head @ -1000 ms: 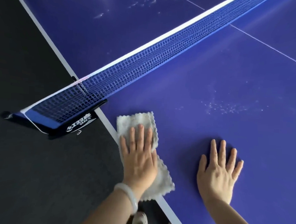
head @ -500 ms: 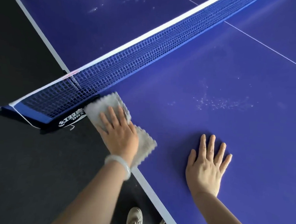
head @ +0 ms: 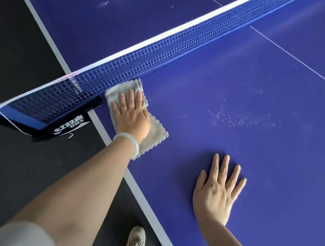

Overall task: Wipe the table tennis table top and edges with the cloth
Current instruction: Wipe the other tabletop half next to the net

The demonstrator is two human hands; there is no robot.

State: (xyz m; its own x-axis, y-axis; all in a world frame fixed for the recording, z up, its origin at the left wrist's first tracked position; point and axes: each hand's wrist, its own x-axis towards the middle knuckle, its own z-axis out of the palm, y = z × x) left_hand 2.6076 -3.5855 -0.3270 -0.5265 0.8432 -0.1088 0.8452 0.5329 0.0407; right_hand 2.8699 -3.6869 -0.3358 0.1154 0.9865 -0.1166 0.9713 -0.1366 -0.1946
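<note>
A grey cloth lies flat on the blue table tennis table top, its far edge right against the foot of the net. My left hand presses on the cloth with straight fingers, palm down. My right hand rests flat on the bare top nearer to me, fingers spread. The table's white side edge runs diagonally between my two arms.
The blue net crosses the table, held at the left by a black clamp post that juts past the edge. White dust specks lie on the top to the right of the cloth. Dark floor and shoes lie below.
My left hand has slid the cloth from the side edge by the net post to the right along the net's foot, onto the blue top. My right hand has stayed flat in place.
</note>
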